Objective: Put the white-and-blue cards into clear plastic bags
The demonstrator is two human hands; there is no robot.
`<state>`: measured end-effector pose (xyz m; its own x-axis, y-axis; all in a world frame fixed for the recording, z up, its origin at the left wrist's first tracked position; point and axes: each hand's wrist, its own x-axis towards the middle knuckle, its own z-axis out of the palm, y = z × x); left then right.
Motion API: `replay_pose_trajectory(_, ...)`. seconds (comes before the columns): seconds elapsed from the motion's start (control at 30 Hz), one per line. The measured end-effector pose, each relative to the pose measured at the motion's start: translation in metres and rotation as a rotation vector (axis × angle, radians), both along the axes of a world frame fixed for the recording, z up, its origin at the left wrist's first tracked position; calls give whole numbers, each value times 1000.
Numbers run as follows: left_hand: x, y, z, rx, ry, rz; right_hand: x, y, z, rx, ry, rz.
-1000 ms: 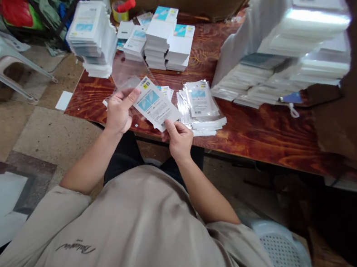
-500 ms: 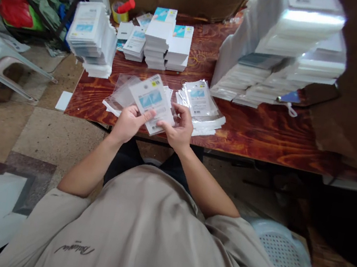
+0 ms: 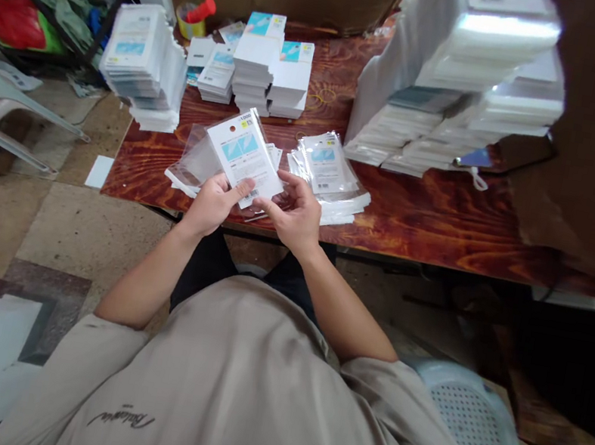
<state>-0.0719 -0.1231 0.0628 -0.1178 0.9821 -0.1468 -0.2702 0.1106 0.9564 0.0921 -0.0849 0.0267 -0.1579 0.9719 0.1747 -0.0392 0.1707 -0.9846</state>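
While both hands meet above the front edge of the dark red-brown wood-grained desk (image 3: 447, 222), a white rectangular card (image 3: 244, 155) with a pale-blue picture panel and a yellow patch tilts between them. "1000" can be read at its top; its smaller print is too fine. The left hand (image 3: 211, 207) grips its lower left side, thumb flat on the printed face; the right hand (image 3: 298, 216) has thumb and fingers closed about the lower right corner. Clear plastic sleeves (image 3: 194, 158) lie just left, toward the front left corner; a pile of clear-bagged printed cards (image 3: 324, 167) lies right. Toward the back edge stand white card stacks with blue-and-yellow tops (image 3: 258, 54). The beige cloth shirt (image 3: 243, 397) bears dark script, not surely legible.
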Motion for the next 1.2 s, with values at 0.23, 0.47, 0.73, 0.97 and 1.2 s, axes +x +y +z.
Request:
replay_pose_trajectory(0.23, -7, 7, -2, -81, 394, -151, 28, 31, 2, -59, 28, -72)
replay_pose_trajectory(0.47, -95, 52, -13, -373, 1472, 241, 85, 90, -15, 67, -962, -507)
replay_pose_trajectory(0.73, -137, 81, -22, -528, 1341, 38, 42, 49, -3, 518, -995, 120)
replay_pose_trajectory(0.97, -145, 89, -17, -487, 1497, 87, 18, 23, 20, 798, -1300, 594)
replay_pose_trajectory(1.2, -153, 88, -18, -482, 1290, 48, 14, 8, 27, 811, -1440, 610)
